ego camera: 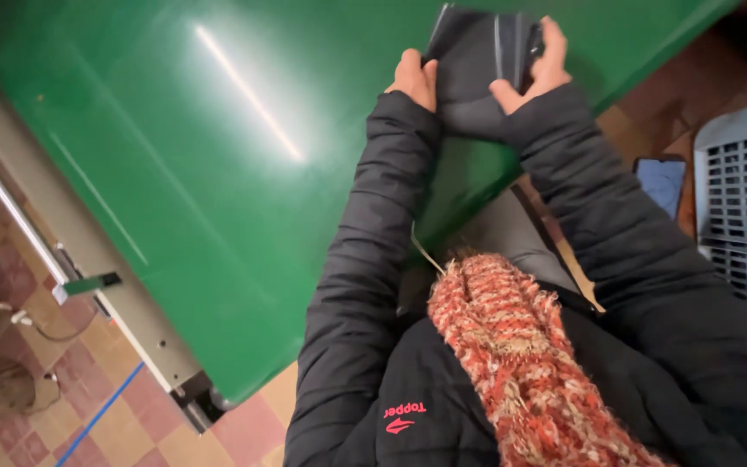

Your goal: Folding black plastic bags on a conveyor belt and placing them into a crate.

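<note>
A folded dark garment (477, 73) lies on the green bench (218, 173), at its far edge straight ahead of the person, its long axis running roughly away from the body. Both hands sit on it: the left hand (414, 79) presses its left border with fingers curled over the cloth, while the right hand (536, 73) grips the right side, fingers wrapped over the folded layers. Neither hand is nearer; they flank it evenly.

Both arms reach forward, left hand (415, 79) and right hand (536, 71) closed in grip.
</note>
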